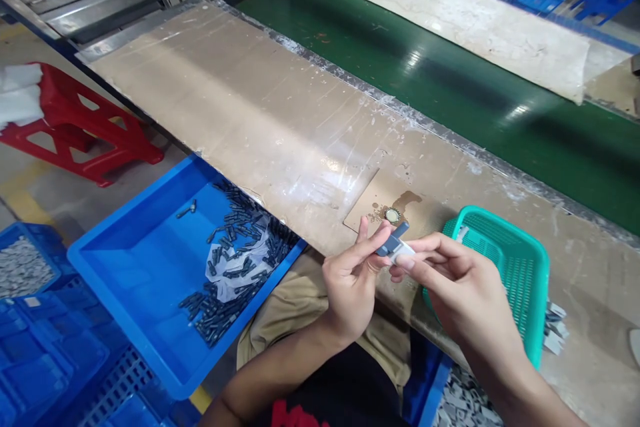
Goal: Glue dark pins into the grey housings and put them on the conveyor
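Observation:
In front of me my left hand (356,273) pinches a dark blue-grey plastic part (389,242) between thumb and fingers. My right hand (453,273) grips a small whitish piece (401,251), which meets the dark part. Whether the two are joined I cannot tell. Just beyond my fingers, a small round container with a pale top (392,215) sits on a cardboard sheet (364,212) with a wet brown stain. Right of my right hand stands a green perforated basket (537,280) with a few light pieces inside.
At left, a blue tray (135,287) holds many dark parts (240,227) and a clear plastic bag. A green conveyor belt (350,33) runs beyond the worktable (240,93). Light pieces (555,328) lie beside the basket; more fill a bin (465,400) below. A red stool (85,120) stands left.

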Demonstrator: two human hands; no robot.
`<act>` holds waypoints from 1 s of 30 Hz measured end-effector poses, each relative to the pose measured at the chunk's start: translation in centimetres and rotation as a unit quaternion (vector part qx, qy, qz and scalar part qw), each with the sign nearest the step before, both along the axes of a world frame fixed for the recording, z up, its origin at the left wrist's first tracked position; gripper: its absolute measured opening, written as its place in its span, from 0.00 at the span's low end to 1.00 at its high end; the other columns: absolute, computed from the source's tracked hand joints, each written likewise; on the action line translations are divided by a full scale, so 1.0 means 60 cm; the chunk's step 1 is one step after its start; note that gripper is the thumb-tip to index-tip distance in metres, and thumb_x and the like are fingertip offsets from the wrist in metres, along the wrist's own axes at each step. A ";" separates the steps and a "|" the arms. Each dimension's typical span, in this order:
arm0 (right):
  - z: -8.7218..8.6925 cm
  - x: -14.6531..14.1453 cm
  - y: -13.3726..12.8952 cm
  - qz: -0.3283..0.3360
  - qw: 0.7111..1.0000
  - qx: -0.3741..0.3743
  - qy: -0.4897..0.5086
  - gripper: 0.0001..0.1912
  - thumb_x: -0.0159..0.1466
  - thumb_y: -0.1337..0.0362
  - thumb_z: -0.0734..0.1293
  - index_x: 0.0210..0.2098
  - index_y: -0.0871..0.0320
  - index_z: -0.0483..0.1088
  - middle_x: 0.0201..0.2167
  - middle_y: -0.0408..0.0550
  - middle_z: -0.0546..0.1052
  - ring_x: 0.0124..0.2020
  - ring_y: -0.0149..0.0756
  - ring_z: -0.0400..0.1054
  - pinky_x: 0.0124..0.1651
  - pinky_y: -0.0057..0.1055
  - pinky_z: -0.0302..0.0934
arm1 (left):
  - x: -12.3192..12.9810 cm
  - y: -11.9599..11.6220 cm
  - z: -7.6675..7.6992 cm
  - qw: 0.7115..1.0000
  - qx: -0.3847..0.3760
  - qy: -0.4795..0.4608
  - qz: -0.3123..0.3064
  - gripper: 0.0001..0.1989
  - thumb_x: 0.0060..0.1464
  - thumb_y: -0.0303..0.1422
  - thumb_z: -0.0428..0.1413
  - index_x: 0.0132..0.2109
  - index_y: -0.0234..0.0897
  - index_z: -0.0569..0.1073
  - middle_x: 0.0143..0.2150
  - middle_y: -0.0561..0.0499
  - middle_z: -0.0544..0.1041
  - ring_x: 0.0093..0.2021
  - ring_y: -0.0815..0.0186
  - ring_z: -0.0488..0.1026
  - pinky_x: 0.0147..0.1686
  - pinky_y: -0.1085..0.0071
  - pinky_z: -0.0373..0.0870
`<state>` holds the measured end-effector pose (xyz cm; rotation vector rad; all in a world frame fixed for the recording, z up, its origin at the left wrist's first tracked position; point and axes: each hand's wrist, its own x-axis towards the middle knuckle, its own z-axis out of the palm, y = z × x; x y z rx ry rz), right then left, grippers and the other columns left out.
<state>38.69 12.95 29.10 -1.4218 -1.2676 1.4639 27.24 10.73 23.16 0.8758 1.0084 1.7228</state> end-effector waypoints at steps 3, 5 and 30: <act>-0.006 0.003 0.001 0.008 1.000 -0.007 0.018 0.07 0.56 0.62 0.73 0.33 0.56 0.74 0.26 0.44 0.78 0.28 0.30 0.73 0.32 0.22 0.67 | -0.005 0.002 -0.001 0.997 0.042 0.057 0.005 0.15 0.58 0.28 0.54 0.51 0.45 0.73 0.50 0.50 0.75 0.53 0.59 0.70 0.63 0.57 0.58; -0.010 0.003 0.003 0.006 0.999 -0.012 0.038 0.07 0.56 0.62 0.73 0.33 0.55 0.75 0.27 0.44 0.78 0.28 0.30 0.73 0.33 0.23 0.68 | -0.008 0.004 -0.001 0.996 0.054 0.074 -0.004 0.16 0.58 0.26 0.54 0.52 0.44 0.73 0.49 0.50 0.75 0.53 0.60 0.70 0.64 0.58 0.55; -0.032 0.140 0.204 -0.203 0.929 0.122 -0.285 0.16 0.52 0.60 0.72 0.36 0.65 0.75 0.25 0.52 0.78 0.30 0.43 0.75 0.35 0.34 0.66 | -0.119 0.023 -0.024 0.940 -0.088 0.280 0.173 0.29 0.58 0.37 0.54 0.64 0.38 0.58 0.62 0.41 0.64 0.60 0.57 0.63 0.56 0.64 0.64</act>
